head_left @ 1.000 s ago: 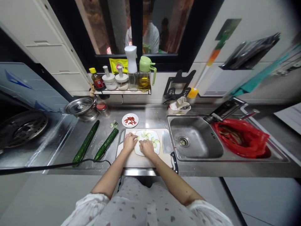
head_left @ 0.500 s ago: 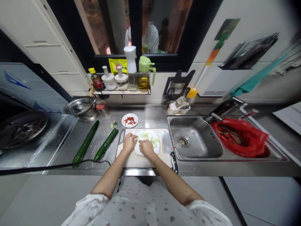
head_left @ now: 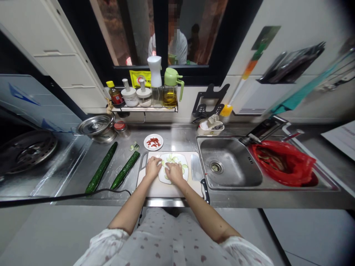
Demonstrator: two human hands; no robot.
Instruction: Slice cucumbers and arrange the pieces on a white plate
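Observation:
A white plate [head_left: 177, 180] rests on the cutting board [head_left: 152, 190], with pale green cucumber slices [head_left: 183, 167] fanned out in curved groups on it. At the plate's left edge my left hand [head_left: 153, 168] has its fingers curled; whatever is between the thumb and fingertips is too small to make out. My right hand [head_left: 174, 173] reaches over the plate with fingertips pinched down on a cucumber slice, which the hand mostly covers. On the right of the board lies a kitchen knife [head_left: 196, 168], its dark handle toward me.
Two whole cucumbers [head_left: 102, 168] lie to the left, near some cucumber end pieces [head_left: 135, 146]. Behind the board sits a small plate [head_left: 161, 143] of red bits. The sink [head_left: 230, 162] is at right, with a red bag [head_left: 288, 166]. A black cable [head_left: 83, 195] crosses the left side.
My right hand has shifted slightly up and right over the plate. The left hand stays at the plate's left edge.

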